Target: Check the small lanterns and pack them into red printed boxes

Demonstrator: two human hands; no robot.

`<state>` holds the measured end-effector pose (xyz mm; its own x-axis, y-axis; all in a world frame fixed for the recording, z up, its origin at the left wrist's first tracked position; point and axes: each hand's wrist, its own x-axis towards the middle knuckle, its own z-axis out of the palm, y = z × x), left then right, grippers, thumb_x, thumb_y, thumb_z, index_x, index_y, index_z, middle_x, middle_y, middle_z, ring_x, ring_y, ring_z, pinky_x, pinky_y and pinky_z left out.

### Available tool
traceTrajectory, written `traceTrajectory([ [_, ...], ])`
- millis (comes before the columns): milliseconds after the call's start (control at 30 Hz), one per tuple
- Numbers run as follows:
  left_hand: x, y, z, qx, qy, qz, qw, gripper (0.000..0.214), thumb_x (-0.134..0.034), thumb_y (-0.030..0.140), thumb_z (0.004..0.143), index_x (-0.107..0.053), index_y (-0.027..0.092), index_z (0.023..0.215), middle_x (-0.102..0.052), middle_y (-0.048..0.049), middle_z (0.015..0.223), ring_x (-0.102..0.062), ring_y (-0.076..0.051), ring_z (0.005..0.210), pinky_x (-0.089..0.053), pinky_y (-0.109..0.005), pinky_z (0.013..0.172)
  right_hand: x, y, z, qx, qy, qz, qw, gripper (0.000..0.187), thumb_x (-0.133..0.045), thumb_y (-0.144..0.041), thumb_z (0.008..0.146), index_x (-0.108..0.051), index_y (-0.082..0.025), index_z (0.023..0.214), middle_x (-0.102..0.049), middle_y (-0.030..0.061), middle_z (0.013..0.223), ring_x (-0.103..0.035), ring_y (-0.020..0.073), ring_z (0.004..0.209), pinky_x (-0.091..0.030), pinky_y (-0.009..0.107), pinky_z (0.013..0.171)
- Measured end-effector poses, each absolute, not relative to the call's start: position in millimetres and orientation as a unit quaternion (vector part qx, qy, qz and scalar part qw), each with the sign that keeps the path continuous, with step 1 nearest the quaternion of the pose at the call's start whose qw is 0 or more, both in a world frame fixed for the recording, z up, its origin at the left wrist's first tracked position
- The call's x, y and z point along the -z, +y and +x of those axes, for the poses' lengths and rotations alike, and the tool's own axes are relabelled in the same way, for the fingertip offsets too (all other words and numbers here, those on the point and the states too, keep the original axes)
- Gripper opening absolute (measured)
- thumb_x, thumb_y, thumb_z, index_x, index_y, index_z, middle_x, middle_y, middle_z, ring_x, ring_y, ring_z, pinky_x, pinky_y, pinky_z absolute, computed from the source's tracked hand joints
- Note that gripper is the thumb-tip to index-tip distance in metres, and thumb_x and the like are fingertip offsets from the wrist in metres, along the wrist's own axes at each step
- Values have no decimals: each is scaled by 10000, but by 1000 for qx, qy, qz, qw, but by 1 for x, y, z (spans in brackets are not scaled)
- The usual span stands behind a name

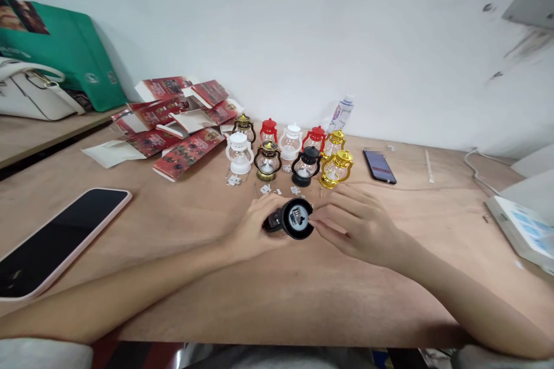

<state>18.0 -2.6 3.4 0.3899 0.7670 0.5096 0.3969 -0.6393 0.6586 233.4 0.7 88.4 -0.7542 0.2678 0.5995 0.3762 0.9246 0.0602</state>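
My left hand (253,230) is wrapped round a small black lantern (292,219) that lies on its side, its round base turned toward me. My right hand (359,225) rests beside it, fingertips pinched at the rim of that base. Just beyond, on the wooden table (277,300), stand several miniature lanterns: a white one (239,153), a bronze one (267,160), a black one (305,166), a gold one (336,169), with red (269,130), white and gold ones behind. Small white tabs (265,189) lie in front of them.
Red cardboard boxes (182,121) lie opened at the back left. A pink-cased phone (52,242) lies at the left, a dark phone (380,166) at the right. A plastic bottle (341,114) stands by the wall. White bag (30,92) and green bag far left; white device (523,230) at right.
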Motion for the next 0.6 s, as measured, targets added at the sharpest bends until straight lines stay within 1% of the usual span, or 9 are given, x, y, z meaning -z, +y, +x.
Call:
traceTrajectory([
  [100, -5, -3, 17, -395, 372, 816, 199, 365, -686, 256, 749, -556, 196, 1084, -625, -48, 1020, -573, -213, 964, -425, -338, 871, -88, 2, 228, 139, -935, -170, 279, 190, -522, -148, 908, -634, -146, 755, -646, 48, 704, -521, 161, 674, -432, 287, 615],
  [200, -6, -4, 17, -365, 371, 835, 180, 411, -679, 226, 724, -555, 198, 1114, -618, -53, 1025, -566, -219, 966, -408, -350, 869, -87, 3, 227, 146, -937, -170, 267, 233, -501, -156, 918, -636, -144, 729, -626, 44, 686, -506, 161, 672, -420, 280, 621],
  [300, -6, -4, 17, -339, 374, 847, 166, 440, -694, 251, 708, -558, 194, 1123, -610, -49, 990, -562, -219, 930, -392, -347, 834, -85, 2, 228, 162, -937, -171, 258, 287, -472, -167, 934, -631, -155, 695, -603, 38, 657, -484, 158, 654, -395, 273, 607],
  [433, -8, -5, 17, -326, 388, 848, 156, 430, -701, 333, 714, -561, 196, 1097, -602, -32, 924, -554, -206, 862, -371, -329, 784, -83, 1, 228, 170, -937, -173, 252, 281, -479, -154, 930, -634, -148, 696, -605, 48, 664, -491, 165, 662, -377, 281, 599],
  [600, -10, -6, 16, -315, 392, 851, 153, 399, -673, 369, 717, -567, 190, 1057, -598, -31, 881, -541, -195, 815, -376, -315, 753, -80, 1, 227, 160, -941, -176, 241, 270, -455, -123, 934, -633, -133, 731, -605, 43, 674, -497, 158, 657, -377, 278, 604],
])
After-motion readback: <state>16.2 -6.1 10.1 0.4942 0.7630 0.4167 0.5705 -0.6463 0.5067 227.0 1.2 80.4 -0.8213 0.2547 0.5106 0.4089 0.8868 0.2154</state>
